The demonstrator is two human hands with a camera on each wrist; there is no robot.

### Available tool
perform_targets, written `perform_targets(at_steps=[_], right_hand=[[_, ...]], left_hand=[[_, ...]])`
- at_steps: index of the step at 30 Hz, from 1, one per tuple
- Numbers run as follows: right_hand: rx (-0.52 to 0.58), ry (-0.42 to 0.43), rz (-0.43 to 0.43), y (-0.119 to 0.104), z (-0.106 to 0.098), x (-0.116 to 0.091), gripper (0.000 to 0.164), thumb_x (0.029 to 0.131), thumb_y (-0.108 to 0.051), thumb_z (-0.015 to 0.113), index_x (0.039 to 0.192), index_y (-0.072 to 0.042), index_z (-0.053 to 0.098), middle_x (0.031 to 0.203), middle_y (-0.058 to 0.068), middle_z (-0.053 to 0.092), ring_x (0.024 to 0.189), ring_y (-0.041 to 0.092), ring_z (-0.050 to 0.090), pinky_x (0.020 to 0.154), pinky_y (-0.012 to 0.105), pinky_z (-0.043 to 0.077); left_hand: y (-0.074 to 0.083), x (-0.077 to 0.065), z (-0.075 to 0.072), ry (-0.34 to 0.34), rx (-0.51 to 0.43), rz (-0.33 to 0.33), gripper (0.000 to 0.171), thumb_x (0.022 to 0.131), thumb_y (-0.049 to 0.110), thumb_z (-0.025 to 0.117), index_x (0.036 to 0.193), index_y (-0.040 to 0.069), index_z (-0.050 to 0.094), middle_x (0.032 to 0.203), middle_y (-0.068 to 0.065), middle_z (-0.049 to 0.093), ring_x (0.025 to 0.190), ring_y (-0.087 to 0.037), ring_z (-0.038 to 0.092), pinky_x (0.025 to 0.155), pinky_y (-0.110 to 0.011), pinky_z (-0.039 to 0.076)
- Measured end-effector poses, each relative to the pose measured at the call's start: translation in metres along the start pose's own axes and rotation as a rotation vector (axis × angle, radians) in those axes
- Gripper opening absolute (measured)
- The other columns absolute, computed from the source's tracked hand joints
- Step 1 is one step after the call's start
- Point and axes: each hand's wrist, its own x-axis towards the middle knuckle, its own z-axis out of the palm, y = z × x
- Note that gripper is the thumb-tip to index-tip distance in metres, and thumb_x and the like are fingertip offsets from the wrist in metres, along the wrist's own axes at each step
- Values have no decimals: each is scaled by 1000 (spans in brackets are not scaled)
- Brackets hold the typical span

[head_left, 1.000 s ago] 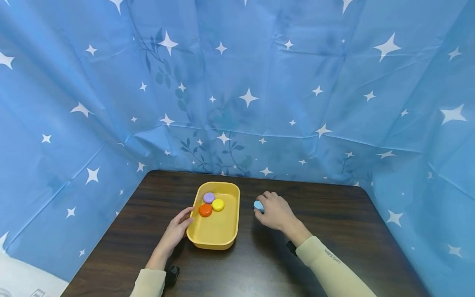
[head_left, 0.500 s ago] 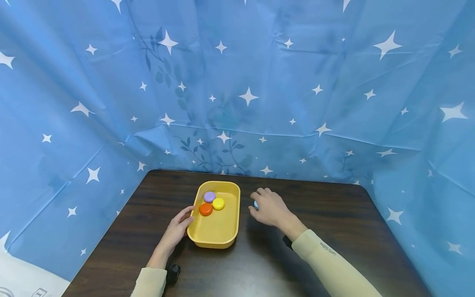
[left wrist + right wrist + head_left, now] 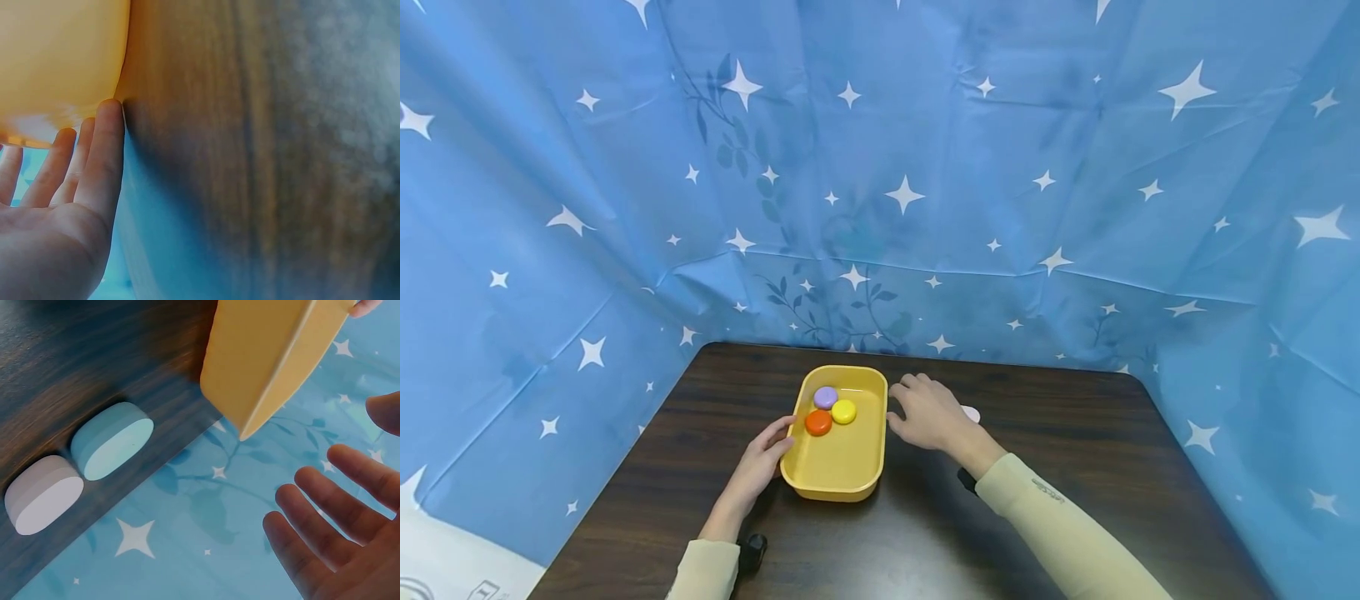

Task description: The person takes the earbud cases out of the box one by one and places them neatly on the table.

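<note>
My left hand (image 3: 756, 465) stands beside the yellow tray (image 3: 835, 490), its straight fingers (image 3: 103, 153) against the outer left wall. Inside the tray lie an orange disc (image 3: 818, 422), a yellow disc (image 3: 844, 412) and a purple disc (image 3: 826, 397), grouped toward the upper left. Just off the tray's right rim, my right hand (image 3: 931, 417) hovers with spread fingers and nothing in its grasp. The right wrist view shows a thick light blue disc (image 3: 115, 440) on the table, close beside a white disc (image 3: 47, 494). From the head, my right hand hides the blue one.
A dark wood-grain table (image 3: 1037, 533) carries everything. Behind it and along both sides hangs a blue curtain (image 3: 925, 125) printed with white stars and leaves. A white printed sheet (image 3: 460, 558) shows at the lower left.
My right hand has moved left toward the tray. The light blue disc has gone out of sight behind it, and the white disc has come into view. My left hand and tray stay nearly put.
</note>
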Motion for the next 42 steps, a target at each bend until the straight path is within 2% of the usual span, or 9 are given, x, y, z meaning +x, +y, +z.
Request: perform_targets(at_steps=[7,16,23,32,42], right_hand=[[30,11,-17,-3,-1,4,36,94,-32,70,122,-9,71,109,6,66,95,24,58,85,40,53],[22,-26,7,-11,2,7,40,94,-38,68,122,-9,71,111,5,66,95,21,57,87,39,54],[47,-40,32,-16,4,9,40,94,-38,69,124,-11,71,115,5,66,97,21,56,89,40,54],[89,-14,2,-20,12,14,37,95,-36,67,120,-10,72,118,5,66,102,22,58,89,39,53],[102,-15,-15,-27,20,21,37,95,-36,66,120,-10,72,115,4,67,100,21,57,87,37,53]], left_hand=[[0,0,0,3,7,7,44,106,15,51,150,10,48,146,-25,49,120,-36,58,90,-44,56],[-1,1,2,-13,-7,8,45,107,17,52,151,9,47,146,-26,48,118,-36,59,87,-42,57],[-1,0,3,-9,-1,7,45,106,16,52,151,9,47,149,-26,46,122,-38,57,91,-46,56],[-4,2,3,-18,9,22,45,107,16,51,151,10,47,147,-24,49,120,-36,59,86,-41,57],[-1,-2,0,-1,-11,25,46,106,18,54,150,9,47,139,-24,54,113,-36,61,87,-47,57]])
